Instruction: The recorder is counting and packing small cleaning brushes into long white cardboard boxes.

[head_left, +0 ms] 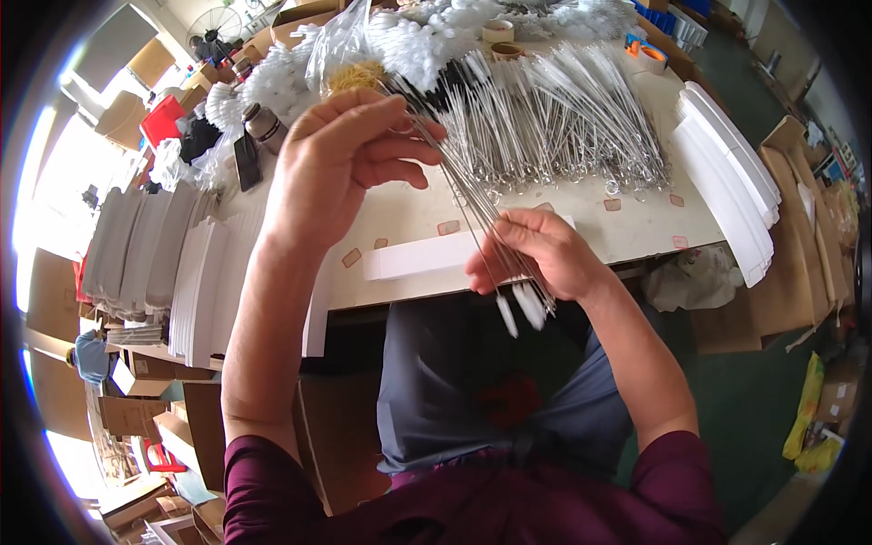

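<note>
A small bundle of thin wire brushes (472, 195) slants across the middle, over the table's front edge. My right hand (545, 250) is closed round its lower part, with the white bristle heads (529, 305) hanging below the fingers. My left hand (359, 145) is raised at the bundle's upper end, its fingers loosely bent and apart beside the wires; whether they touch is hard to see. Behind the hands lies a wide heap of similar wire brushes (554, 118) with looped ends facing me. A long white flat carton (422, 257) rests on the table beneath the bundle.
White cartons stand stacked at the left (145, 245) and lie in a pile at the right (727, 182). Tape rolls (498, 32), an orange-and-blue tape dispenser (647, 56), a dark bottle (263, 127) and a phone (246, 162) sit on the table (627, 222). Cardboard (781, 263) leans at the right.
</note>
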{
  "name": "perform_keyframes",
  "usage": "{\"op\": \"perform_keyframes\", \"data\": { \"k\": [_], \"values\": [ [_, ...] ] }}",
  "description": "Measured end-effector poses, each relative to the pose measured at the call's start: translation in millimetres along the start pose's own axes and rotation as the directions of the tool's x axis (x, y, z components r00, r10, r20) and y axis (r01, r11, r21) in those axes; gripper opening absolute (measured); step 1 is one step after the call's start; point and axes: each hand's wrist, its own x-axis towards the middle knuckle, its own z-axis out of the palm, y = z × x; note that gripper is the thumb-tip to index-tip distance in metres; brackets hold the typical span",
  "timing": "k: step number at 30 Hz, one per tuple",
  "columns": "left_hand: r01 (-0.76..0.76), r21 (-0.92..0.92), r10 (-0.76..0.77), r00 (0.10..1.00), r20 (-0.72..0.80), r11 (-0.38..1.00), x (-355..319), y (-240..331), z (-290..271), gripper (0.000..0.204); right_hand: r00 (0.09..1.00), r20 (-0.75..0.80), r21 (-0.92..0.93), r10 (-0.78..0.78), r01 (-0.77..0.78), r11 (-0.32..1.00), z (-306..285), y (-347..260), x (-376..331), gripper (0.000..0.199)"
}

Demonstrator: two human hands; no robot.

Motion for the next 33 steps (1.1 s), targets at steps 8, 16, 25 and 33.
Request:
{"op": "perform_keyframes", "data": {
  "k": [8, 16, 25, 33],
  "values": [
    [0.128, 0.239, -0.121, 0.992, -0.043, 0.963, -15.0, -56.7, -22.0, 0.015, 0.992, -0.061, -0.015, 0.110, -0.111, 0.994, 3.5, 53.8, -47.2, 0.034],
    [0.072, 0.475, -0.013, 0.992, -0.126, 0.877, -20.7, -89.3, -30.1, 0.011, 0.984, -0.157, -0.128, 0.087, -0.107, 0.986, 7.0, 73.5, -76.1, 0.034],
    [-0.068, 0.819, 0.305, 0.943, -0.134, 0.570, -35.0, -112.9, -18.3, 0.006, 0.973, -0.228, -0.214, 0.047, -0.097, 0.972, 10.4, 87.1, -86.1, 0.041],
    [-0.460, 0.886, 0.467, 0.795, 0.387, 0.051, -57.0, -123.9, 2.7, 0.015, 0.958, -0.282, -0.216, 0.045, -0.109, 0.970, 4.9, 93.8, -96.7, 0.039]
  ]
}}
